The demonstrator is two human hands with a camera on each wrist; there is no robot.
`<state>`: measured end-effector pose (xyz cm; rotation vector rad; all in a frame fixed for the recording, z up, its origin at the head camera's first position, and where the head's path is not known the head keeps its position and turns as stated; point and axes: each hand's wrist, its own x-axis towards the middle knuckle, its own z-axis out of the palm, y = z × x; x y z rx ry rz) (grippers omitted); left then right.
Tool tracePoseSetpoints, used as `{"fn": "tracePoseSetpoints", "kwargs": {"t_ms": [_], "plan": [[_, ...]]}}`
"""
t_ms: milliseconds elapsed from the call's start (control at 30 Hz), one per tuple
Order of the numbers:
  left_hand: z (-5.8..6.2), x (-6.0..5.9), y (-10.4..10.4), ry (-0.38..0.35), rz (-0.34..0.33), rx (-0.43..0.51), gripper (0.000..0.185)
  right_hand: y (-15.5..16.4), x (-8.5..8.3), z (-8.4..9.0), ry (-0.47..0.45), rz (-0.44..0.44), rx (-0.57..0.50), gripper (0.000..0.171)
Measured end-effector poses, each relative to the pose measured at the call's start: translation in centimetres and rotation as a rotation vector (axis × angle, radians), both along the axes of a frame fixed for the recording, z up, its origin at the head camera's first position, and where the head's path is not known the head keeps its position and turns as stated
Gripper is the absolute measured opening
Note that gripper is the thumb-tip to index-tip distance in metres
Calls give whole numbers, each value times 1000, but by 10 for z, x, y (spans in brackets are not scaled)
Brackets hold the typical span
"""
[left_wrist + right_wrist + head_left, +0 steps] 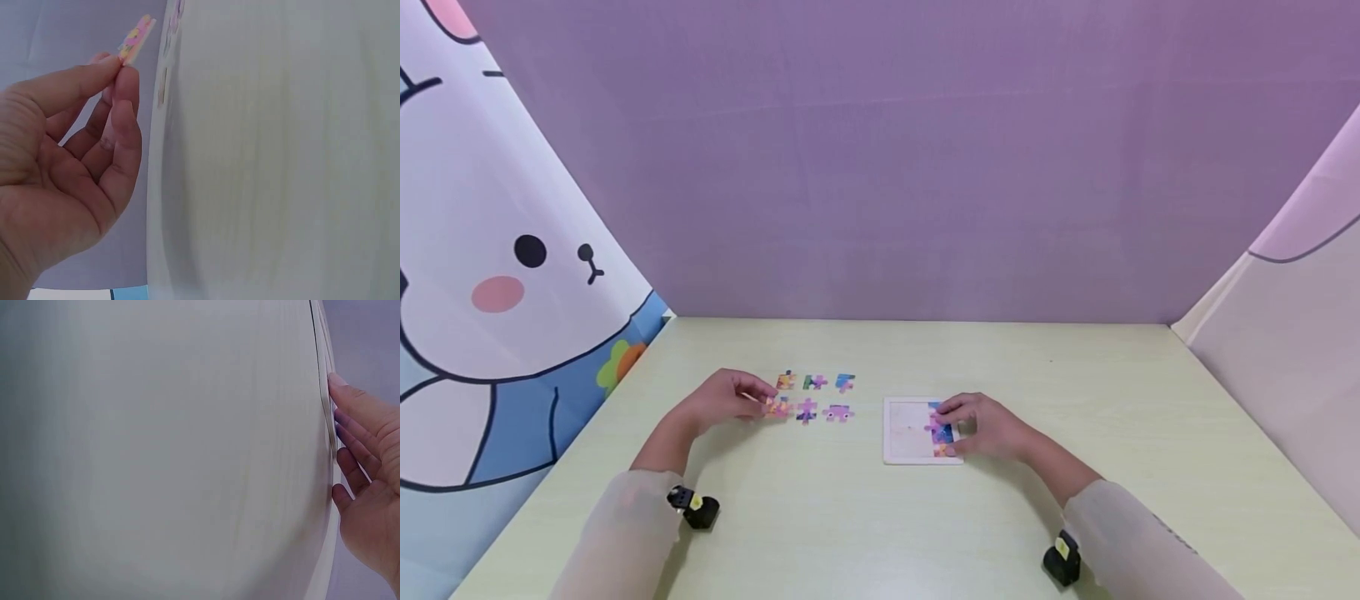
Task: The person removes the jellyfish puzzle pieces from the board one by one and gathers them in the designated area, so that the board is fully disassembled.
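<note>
My left hand [730, 400] pinches a pink and yellow puzzle piece [777, 407] between thumb and fingers, just above the table; the left wrist view shows the piece [137, 39] lifted at the fingertips. Several loose pieces [815, 382] lie in two rows beside it. A white puzzle tray [904, 433] sits at centre right, with a few pieces [942, 433] set along its right side. My right hand [981, 425] rests flat on the tray's right part, fingers [356, 419] straight and pressing on the pieces.
The pale green table [925, 517] is walled by a purple backdrop [887, 167], a cartoon rabbit curtain [497, 275] on the left and a pale curtain [1300, 350] on the right. Black wrist cameras [696, 507] sit on both forearms.
</note>
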<state>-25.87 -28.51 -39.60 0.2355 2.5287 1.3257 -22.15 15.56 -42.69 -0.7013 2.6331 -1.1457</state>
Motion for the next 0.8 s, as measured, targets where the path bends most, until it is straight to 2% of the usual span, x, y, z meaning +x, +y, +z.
{"fn": "tracePoseSetpoints", "kwargs": {"t_ms": [367, 600, 800], "plan": [[-5, -7, 0, 50, 21, -108, 24, -1, 0, 1, -22, -27, 0, 43], [-4, -8, 5, 118, -7, -211, 26, -1, 1, 4, -13, -17, 8, 44], [-3, -7, 9, 139, -35, -245, 26, 0, 3, 5, 1, 1, 18, 43]]}}
